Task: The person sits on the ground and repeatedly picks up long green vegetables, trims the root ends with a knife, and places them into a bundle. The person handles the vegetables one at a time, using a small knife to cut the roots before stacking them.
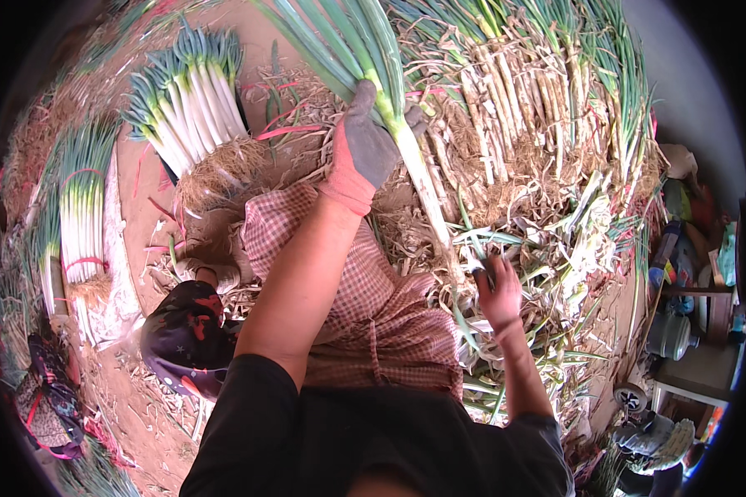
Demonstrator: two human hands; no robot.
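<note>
My left hand [367, 143], in a pink and grey work glove, is closed round the upper shank of a large green onion [424, 180]. Its green leaves fan out above the glove, and its white shank slants down to the right towards the roots. My right hand [499, 289], bare at the back and wrist, is curled beside the root end around a small dark object, too unclear to name. A strip of green leaf lies by its fingers. Beneath the onion is a heap of peeled leaves and husks [559, 267].
Unpeeled green onions [516, 105] with dry husks and roots lie at the upper right. White-shanked onions [199, 112] are stacked at the upper left, near a tied bundle [86, 205]. A water jug [670, 337] and a shelf [696, 373] stand at the right edge.
</note>
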